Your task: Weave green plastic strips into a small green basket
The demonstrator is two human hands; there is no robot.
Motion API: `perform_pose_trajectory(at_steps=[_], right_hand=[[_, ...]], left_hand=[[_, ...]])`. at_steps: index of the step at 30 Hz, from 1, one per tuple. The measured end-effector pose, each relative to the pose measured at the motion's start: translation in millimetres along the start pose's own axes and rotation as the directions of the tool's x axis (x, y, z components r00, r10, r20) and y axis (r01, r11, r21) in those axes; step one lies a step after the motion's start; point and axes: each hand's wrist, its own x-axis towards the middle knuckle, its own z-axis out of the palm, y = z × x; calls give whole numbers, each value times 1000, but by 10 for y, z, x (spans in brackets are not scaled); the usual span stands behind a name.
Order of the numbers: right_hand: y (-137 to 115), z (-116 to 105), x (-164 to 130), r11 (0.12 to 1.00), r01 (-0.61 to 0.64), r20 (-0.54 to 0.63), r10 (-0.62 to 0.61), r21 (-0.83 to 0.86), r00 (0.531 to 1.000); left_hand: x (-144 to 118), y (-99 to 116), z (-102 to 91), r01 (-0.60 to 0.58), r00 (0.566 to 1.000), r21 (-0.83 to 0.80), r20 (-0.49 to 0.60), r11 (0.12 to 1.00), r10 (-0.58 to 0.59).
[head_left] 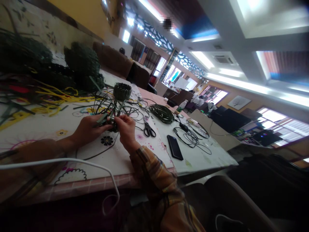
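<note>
Left forearm (29, 151) blurred, green woven heaps (26, 61) cut off, ceiling fixture (167, 23) pixelated

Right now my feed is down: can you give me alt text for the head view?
Both hands, the left hand and the right hand, pinch a small dark green woven piece with loose strips fanning out, over a floral tablecloth. Right of them lie scissors, a black phone and a green coil; a small woven basket stands behind.
</note>
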Motion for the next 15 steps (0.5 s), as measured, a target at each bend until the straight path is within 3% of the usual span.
perform_pose_trajectory(at_steps=[3,8,12,15], right_hand=[[-46,19,-13,983,-58,-36,65,172,997],[-76,28,-43,964,-63,-2,66,259,998],[-56,49,-89,973,3,26,-9,229,1000],[-46,59,-116,990,102,82,-110,103,990]], left_hand=[[-27,-1,51,95,994,-10,-53,995,-96],[1,-22,79,243,965,-64,-89,968,-248],[66,-28,19,236,971,-39,-33,971,-238],[82,-28,-33,230,973,-56,5,972,-230]])
